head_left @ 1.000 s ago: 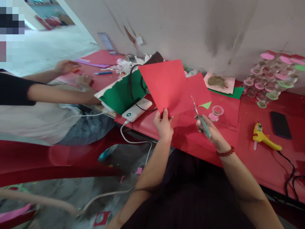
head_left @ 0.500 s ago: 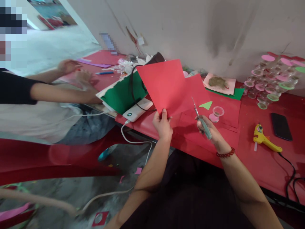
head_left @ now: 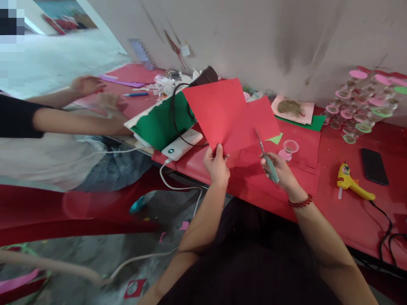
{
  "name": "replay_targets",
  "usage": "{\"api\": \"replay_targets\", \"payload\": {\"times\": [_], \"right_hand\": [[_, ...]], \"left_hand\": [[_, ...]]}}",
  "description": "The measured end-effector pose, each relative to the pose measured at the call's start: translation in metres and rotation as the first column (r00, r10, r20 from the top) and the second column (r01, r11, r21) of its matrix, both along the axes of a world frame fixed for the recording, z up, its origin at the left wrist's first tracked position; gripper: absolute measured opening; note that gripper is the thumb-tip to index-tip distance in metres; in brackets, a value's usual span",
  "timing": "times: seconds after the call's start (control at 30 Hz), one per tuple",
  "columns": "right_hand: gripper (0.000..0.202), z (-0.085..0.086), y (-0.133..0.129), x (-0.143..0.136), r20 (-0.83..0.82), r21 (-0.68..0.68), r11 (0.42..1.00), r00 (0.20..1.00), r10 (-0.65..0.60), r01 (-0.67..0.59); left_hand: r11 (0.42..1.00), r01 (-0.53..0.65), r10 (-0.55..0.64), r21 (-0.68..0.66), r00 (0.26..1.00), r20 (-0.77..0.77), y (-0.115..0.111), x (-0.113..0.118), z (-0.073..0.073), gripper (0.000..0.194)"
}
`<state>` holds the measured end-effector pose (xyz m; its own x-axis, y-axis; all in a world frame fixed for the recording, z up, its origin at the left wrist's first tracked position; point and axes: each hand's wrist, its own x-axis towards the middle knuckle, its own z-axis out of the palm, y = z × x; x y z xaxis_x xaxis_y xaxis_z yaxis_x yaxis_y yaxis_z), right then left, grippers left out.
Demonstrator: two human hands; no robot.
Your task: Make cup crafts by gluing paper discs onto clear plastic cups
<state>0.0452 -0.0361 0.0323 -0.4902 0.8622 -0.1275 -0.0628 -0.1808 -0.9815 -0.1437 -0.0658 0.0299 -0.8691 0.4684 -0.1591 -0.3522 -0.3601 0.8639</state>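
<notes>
My left hand (head_left: 216, 166) pinches the lower edge of a sheet of red paper (head_left: 219, 110), thumb on top. The sheet is held up above the table, and a cut splits its right part from the rest. My right hand (head_left: 281, 169) is closed round a pair of scissors (head_left: 269, 165) with grey-green handles. Their blades point up and away from me, close to the sheet's right part. Behind the scissors lie a green paper scrap (head_left: 276, 138) and a small clear cup piece with pink ends (head_left: 288, 149).
A yellow glue gun (head_left: 352, 182) and a black phone (head_left: 374, 166) lie at right, before stacked clear cup pieces (head_left: 359, 106). Left of the sheet are a white power bank (head_left: 181, 145) with cables and a green sheet (head_left: 162, 123). Another person's arms (head_left: 82, 118) rest at far left.
The red sheet's right part has swung down and rightward, over part of the green scrap. Both hands keep their holds almost in place. The view has shifted slightly.
</notes>
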Motion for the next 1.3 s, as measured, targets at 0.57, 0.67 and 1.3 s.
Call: {"api": "replay_targets", "payload": {"times": [0.57,0.67,1.3], "right_hand": [[0.055,0.005,0.002,0.003,-0.011,-0.003,1.000,1.000,-0.028,0.028],[0.060,0.006,0.003,0.002,-0.037,-0.045,0.999,0.999,-0.022,0.020],[0.063,0.010,0.000,-0.003,0.023,-0.051,0.995,0.996,-0.088,0.090]], "left_hand": [[0.998,0.066,-0.066,-0.003,0.996,-0.061,-0.003,0.003,-0.007,0.024],[0.997,0.078,-0.078,-0.010,0.995,-0.056,-0.008,0.004,-0.009,0.029],[0.994,0.109,-0.109,-0.015,0.994,-0.030,-0.016,0.008,-0.018,0.043]]}}
